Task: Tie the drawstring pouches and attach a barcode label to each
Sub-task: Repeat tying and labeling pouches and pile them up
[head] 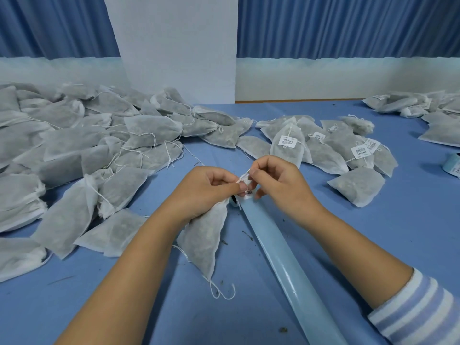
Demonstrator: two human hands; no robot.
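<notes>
**One pouch mid-label, a large heap untagged**

On the left a wide heap of pouches (74, 145) covers the table (373, 245) up to its back edge; none there shows a tag and many strings trail loose, so I judge this the bulk of the work left. At centre the left hand (206, 190) is clenched round the neck of the current pouch (204, 240), which hangs down toward the person with its tail cord lying on the cloth; the thumb also presses a barcode label (247, 192). Just beside it the right hand (281, 180) pinches the drawstring (245, 174) between thumb and forefinger, the other fingers curled; the label looks partly fixed, not finished. A pale blue liner strip (286, 265) runs from under the hands to the near edge. Right of that lies a smaller group of labelled pouches (323, 148), done as far as I can tell; a further pile (423, 105) sits at the far right corner, and a label roll (454, 168) at the right edge.

Open room lies in front of the person and between the strip and the finished group; the left side is crowded.
</notes>
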